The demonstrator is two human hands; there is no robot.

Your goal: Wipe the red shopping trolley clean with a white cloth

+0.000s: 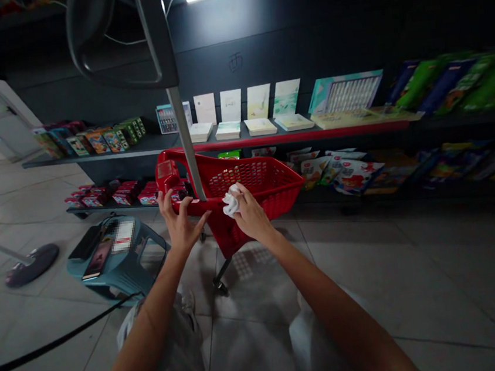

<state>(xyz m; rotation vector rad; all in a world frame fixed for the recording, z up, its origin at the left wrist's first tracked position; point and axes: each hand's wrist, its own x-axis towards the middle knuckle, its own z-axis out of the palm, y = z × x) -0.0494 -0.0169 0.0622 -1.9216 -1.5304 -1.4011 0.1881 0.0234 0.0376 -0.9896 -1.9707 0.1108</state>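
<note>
Two hands meet at the near rim of a red basket (269, 186), which stands on wheels on the tiled floor (392, 264) in the middle of the scene. The right hand (250, 214) is closed around a crumpled white cloth (231, 202) and presses it on the rim. The left hand (179, 219) is wide, fingers spread, its tips touching the rim just left of the grey pole (185, 139). That pole rises from the basket to a black handle (117, 40). Near left stands a teal stool (119, 270) with a phone (98, 257) lying on it; a black cable (47, 345) runs across the floor nearer still. Far behind the basket, a dark shelf (137, 145) carries pale booklets (245, 128) and coloured boxes (92, 140).
</note>
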